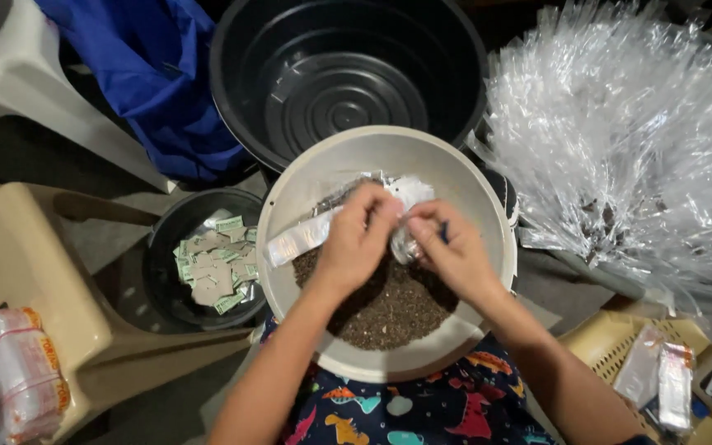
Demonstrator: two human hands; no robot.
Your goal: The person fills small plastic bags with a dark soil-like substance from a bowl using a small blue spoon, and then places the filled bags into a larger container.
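My left hand (358, 239) and my right hand (450, 251) meet over a beige round bowl (463, 177) on my lap. Both hands pinch a small clear plastic packet (409, 194), and a silvery flap of it (298, 239) sticks out to the left past my left hand. Dark brown granular stuff (389, 309) lies in the bottom of the bowl beneath my hands. Whether the packet holds any of it is hidden by my fingers.
A big black tub (348, 74) stands behind the bowl. A smaller black bucket (166, 272) at the left holds several green and grey paper slips (216, 264). A heap of clear plastic bags (628, 140) fills the right. A beige plastic stool (35, 272) and a wrapped bundle (18, 371) sit left.
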